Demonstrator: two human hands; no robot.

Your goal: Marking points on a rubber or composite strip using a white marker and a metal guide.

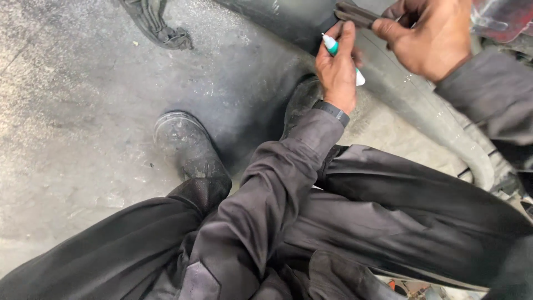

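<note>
My left hand [337, 69] is raised near the top middle and is closed around a small white tube with a green neck and white tip [333, 45]. Just to its right, my right hand [430, 36] pinches a thin flat dark strip [355, 15] by its end, the strip pointing left above the tube's tip. Both hands hover over a grey rubber tube or tyre [422, 105] that curves down to the right. A dark band [331, 111] sits on my left wrist.
My legs in dark grey work clothes fill the lower frame, with a worn dark boot [186, 145] on the dusty concrete floor [72, 111]. A crumpled dark strap or rag [158, 28] lies at the top left. A reddish object [508, 19] shows at the top right corner.
</note>
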